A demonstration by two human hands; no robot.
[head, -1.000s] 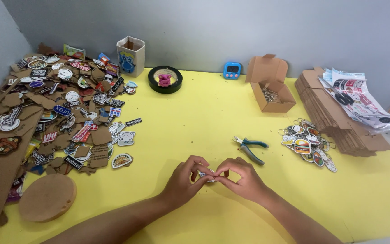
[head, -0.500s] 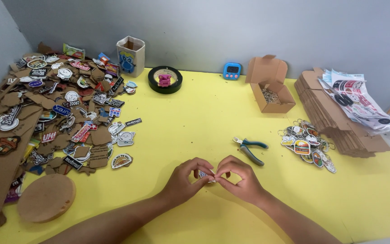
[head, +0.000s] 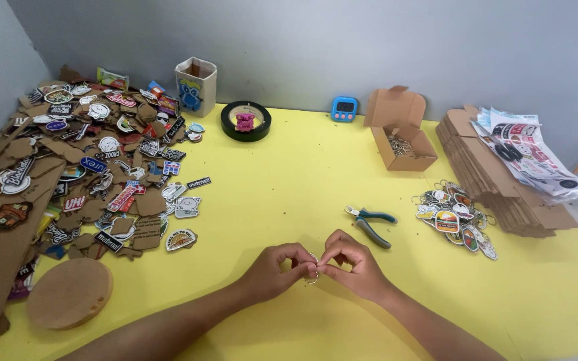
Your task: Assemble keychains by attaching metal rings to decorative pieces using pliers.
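My left hand (head: 277, 270) and my right hand (head: 352, 265) meet fingertip to fingertip low over the yellow table (head: 289, 180). Between them they pinch a small metal key ring (head: 312, 275), most of it hidden by the fingers. Teal-handled pliers (head: 371, 224) lie just beyond my right hand. A heap of finished key chains with printed tags (head: 455, 217) lies further right.
A big pile of cut-out cardboard stickers and scraps (head: 95, 167) covers the left side, with a round wooden disc (head: 69, 293) in front. At the back stand a paper cup (head: 195, 85), a tape roll (head: 245, 121), a blue timer (head: 344, 109), an open cardboard box of rings (head: 401, 137) and stacked cardboard with printed sheets (head: 516, 167).
My hands have stayed together at the same spot, with only small finger shifts on the ring. Nothing else on the table has moved.
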